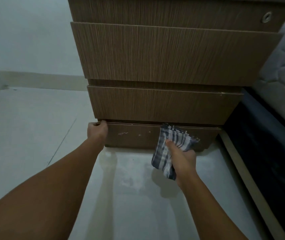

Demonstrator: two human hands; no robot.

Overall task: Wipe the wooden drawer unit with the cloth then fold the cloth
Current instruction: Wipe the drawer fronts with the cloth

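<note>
The wooden drawer unit (pixel 164 54) fills the upper middle of the head view, its brown fronts stacked down to the floor. My left hand (pixel 97 131) grips the top left corner of the lowest drawer front (pixel 134 135), fingers curled over its edge. My right hand (pixel 181 158) holds a blue and white striped cloth (pixel 174 141), bunched, with its upper part pressed against the right half of that lowest front. A few pale marks show on the front between my hands.
A pale tiled floor (pixel 124 187) spreads below and to the left. A white wall (pixel 25 35) with a skirting stands behind on the left. On the right a quilted mattress (pixel 283 80) rests on a dark bed base (pixel 263 153), close beside the unit.
</note>
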